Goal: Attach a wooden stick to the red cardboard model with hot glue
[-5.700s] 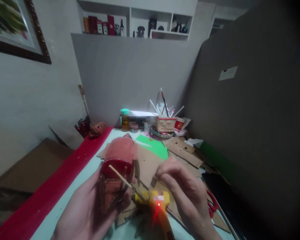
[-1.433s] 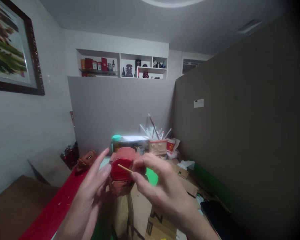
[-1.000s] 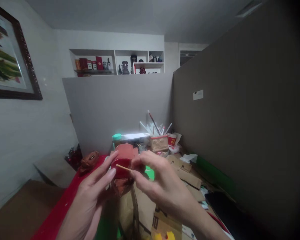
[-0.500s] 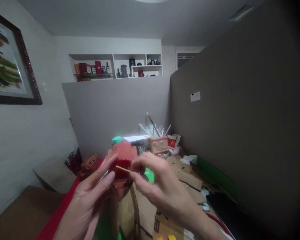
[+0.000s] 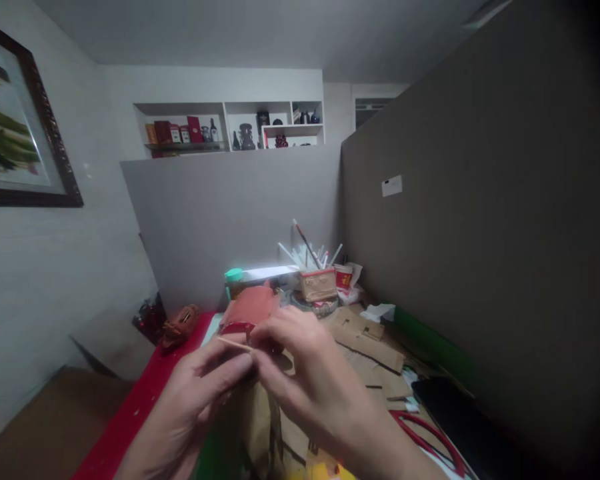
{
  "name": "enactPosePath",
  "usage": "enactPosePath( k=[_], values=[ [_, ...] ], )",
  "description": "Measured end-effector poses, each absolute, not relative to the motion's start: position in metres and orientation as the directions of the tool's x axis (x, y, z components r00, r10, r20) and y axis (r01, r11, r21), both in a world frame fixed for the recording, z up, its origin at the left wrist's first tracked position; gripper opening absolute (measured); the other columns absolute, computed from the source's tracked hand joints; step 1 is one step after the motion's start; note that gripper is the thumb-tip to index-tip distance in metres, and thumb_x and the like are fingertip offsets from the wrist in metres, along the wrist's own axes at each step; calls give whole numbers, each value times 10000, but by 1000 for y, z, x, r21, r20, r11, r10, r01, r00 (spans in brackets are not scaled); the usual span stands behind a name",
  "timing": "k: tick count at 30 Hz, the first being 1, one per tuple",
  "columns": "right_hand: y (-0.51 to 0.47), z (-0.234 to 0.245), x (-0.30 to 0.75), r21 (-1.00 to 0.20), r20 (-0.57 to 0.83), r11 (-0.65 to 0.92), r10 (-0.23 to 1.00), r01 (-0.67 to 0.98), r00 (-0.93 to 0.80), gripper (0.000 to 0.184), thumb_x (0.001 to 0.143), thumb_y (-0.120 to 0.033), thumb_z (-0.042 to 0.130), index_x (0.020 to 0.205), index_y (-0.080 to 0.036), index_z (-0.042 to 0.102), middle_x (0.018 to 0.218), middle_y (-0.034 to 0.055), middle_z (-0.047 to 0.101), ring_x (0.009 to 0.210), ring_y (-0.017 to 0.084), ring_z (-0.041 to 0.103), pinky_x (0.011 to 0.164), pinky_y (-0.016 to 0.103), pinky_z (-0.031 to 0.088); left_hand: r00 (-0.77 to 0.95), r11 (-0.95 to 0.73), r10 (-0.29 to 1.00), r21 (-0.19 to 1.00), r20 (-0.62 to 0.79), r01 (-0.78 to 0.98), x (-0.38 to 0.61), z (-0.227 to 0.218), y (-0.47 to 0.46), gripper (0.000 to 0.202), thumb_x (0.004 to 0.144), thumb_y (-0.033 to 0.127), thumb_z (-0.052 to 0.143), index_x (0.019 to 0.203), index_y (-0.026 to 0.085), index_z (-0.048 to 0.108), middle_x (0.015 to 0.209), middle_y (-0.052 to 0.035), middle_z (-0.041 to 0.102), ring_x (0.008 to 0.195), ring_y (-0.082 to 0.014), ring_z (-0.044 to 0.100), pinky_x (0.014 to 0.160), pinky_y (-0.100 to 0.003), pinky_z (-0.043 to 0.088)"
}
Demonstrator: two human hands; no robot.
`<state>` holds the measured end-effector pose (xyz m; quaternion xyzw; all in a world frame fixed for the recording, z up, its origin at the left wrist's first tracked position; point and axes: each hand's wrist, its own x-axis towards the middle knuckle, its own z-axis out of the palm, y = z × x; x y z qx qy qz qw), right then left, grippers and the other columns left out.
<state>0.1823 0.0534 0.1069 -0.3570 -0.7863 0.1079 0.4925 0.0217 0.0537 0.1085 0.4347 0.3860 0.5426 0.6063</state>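
Note:
A small red cardboard model point(image 5: 247, 312) with a ribbed red roof is held up over the table. My left hand point(image 5: 200, 393) grips it from below and from the left, its fingers curled over the model's front. My right hand point(image 5: 305, 380) is closed in a pinch on a thin wooden stick point(image 5: 233, 343), which points left across the model's front. The fingertips of both hands meet at the stick. The model's lower part is hidden behind my fingers.
Cardboard pieces point(image 5: 370, 343) cover the table, with red-handled scissors point(image 5: 425, 433) at the right and a yellow tool point(image 5: 320, 472) at the bottom edge. A box of brushes point(image 5: 317, 280), a green-lidded jar point(image 5: 233, 280) and a red strip point(image 5: 130, 413) lie around. Grey partitions stand behind and at the right.
My left fingers have closed in over the model's front and now meet my right fingertips at the stick. The model sits lower and is more covered by my hands.

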Motion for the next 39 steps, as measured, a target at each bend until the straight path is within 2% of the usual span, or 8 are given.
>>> enactPosePath(
  k=[5,10,15,21,25,29,33,39],
  values=[
    [52,103,178,-479,704,723,655,498,-273,74,954,-147,604,913,-206,624,936,-10,616,924,184,550,891,390,370,83,54,996,945,-29,-321,20,111,55,273,527,252,972,747,208,816,700,-32,777,637,-170,743,677,-201,602],
    [49,102,181,-501,689,694,682,517,-247,106,968,-178,570,1038,-254,545,958,-23,592,876,185,525,837,394,381,107,65,994,952,-33,-300,19,111,54,250,569,267,949,703,130,788,712,-84,775,712,-183,733,680,-197,587],
    [48,103,182,-489,668,690,690,534,-278,89,990,-217,549,936,-260,492,902,-41,555,821,175,487,744,358,366,73,43,997,962,-24,-268,20,111,49,207,627,286,911,719,171,765,737,-20,753,732,-160,711,669,-188,562],
    [52,104,180,-418,708,741,628,525,-323,118,1032,-186,490,931,-245,476,902,-47,546,834,156,471,811,351,349,13,14,1000,928,-10,-373,27,118,49,302,576,339,897,787,166,766,750,-59,746,744,-268,735,675,-345,606],
    [53,103,180,-414,692,741,633,529,-345,136,997,-119,506,945,-243,486,923,-43,550,855,160,462,807,344,351,-13,-5,1000,915,0,-403,30,120,52,337,571,363,882,824,169,768,763,-67,751,769,-291,740,708,-380,610],
    [50,105,182,-421,688,747,632,514,-356,201,946,-47,509,981,-244,513,966,-40,559,906,164,472,843,351,356,-9,-14,1000,920,12,-391,29,113,51,294,605,347,873,816,168,773,766,-64,744,749,-267,727,685,-348,604],
    [49,105,181,-419,705,757,620,502,-346,259,938,-16,490,1031,-250,551,966,-35,566,902,163,481,836,351,361,62,-9,998,935,33,-354,24,104,51,176,693,293,852,796,174,774,783,-39,738,751,-174,681,679,-219,565],
    [52,102,181,-417,718,755,615,506,-326,168,996,-90,488,1005,-237,569,954,-20,565,907,169,496,881,373,348,88,-9,995,951,38,-310,18,100,53,127,749,297,818,798,193,763,812,-13,733,805,-151,659,724,-185,549]
  ],
)
